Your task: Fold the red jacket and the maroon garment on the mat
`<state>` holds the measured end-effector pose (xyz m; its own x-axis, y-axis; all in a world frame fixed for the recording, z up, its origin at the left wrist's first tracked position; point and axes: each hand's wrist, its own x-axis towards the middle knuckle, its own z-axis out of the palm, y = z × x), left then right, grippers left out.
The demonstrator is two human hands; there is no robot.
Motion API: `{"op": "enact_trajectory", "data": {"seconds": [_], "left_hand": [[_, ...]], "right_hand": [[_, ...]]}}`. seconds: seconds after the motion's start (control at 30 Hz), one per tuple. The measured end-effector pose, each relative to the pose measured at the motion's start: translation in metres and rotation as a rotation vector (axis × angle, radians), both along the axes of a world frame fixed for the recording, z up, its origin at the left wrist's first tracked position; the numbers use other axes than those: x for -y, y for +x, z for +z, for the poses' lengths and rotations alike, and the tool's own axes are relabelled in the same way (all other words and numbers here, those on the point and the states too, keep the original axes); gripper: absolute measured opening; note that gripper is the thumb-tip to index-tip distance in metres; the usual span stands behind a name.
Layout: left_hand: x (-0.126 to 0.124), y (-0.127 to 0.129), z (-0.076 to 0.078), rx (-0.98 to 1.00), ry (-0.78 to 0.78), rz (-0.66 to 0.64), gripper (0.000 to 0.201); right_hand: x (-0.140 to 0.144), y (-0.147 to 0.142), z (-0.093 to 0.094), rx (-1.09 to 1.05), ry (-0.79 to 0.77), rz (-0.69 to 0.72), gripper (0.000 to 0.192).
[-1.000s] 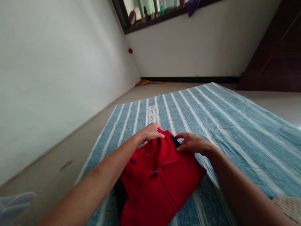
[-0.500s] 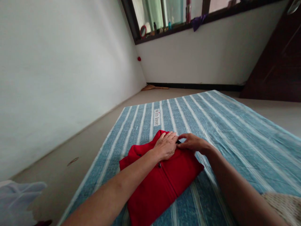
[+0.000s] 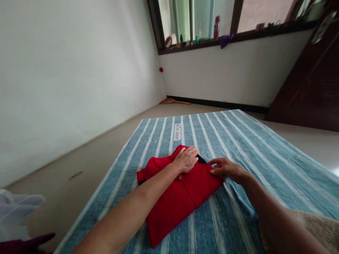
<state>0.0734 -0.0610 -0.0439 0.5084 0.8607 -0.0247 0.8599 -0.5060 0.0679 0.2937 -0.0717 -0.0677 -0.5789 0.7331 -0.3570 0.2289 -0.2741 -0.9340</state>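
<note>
A red zip-up jacket (image 3: 169,215) lies folded on the striped blue tablecloth (image 3: 267,165). Its zip runs down the front, and a dark strip shows along its far right edge. My left hand (image 3: 186,159) lies flat on the upper part of the jacket, fingers stretched out and close together. At the jacket's right edge, my right hand (image 3: 225,168) has its thumb and fingers closed on the red fabric. The fingertips are partly hidden against the cloth.
A white wall (image 3: 66,70) stands to the left, with a window ledge (image 3: 201,45) holding small bottles and a mirror at the back. A dark red door (image 3: 309,84) is at the right. A pale plastic container (image 3: 18,208) sits low at the left.
My right hand has slid right along the jacket's far edge, away from my left hand, uncovering more of the dark strip. My left hand keeps its place on the jacket.
</note>
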Motion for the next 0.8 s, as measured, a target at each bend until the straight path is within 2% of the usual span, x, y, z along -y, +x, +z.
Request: {"op": "enact_trajectory", "data": {"seconds": [0.13, 0.27, 0.5, 0.8], "left_hand": [[0.000, -0.001, -0.001, 0.023, -0.016, 0.024, 0.039], [-0.001, -0.004, -0.002, 0.051, -0.017, 0.038, 0.040], [-0.005, -0.006, -0.004, 0.078, 0.020, 0.025, 0.040], [-0.011, -0.003, 0.001, 0.027, 0.044, -0.065, 0.032]], "right_hand": [[0.007, -0.002, -0.004, -0.033, 0.020, -0.006, 0.043], [0.009, 0.009, -0.002, -0.084, 0.026, 0.052, 0.034], [0.006, 0.031, -0.005, -0.232, -0.019, 0.225, 0.050], [0.005, 0.021, 0.001, -0.069, 0.024, 0.157, 0.045]]}}
